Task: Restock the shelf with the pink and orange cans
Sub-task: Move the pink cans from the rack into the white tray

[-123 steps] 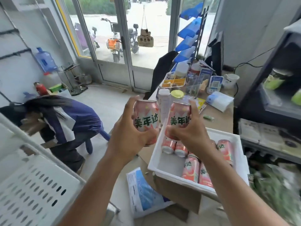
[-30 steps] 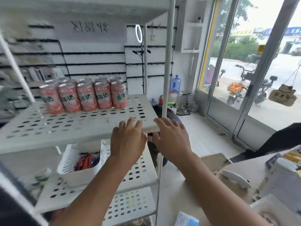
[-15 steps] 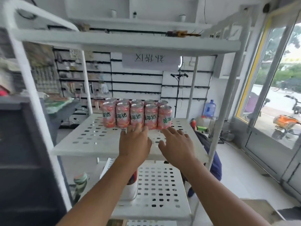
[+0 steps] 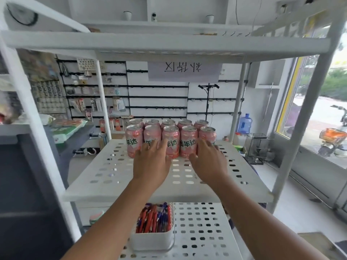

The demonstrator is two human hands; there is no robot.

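Ten pink-and-orange cans (image 4: 188,141) with green lettering stand upright in two rows of five, packed side by side. They sit toward the back of the white perforated shelf (image 4: 105,173), labels facing forward.

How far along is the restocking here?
Done: ten pink cans stand in two rows of five on the shelf. In hand: nothing held; left hand and right hand, fingers straight, touch the front row. Left: unclear; any remaining stock is out of view.

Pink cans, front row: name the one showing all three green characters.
The fourth pink can from the left, standing between the left hand and the right hand. The others' lettering is cut off by fingers or turned away.
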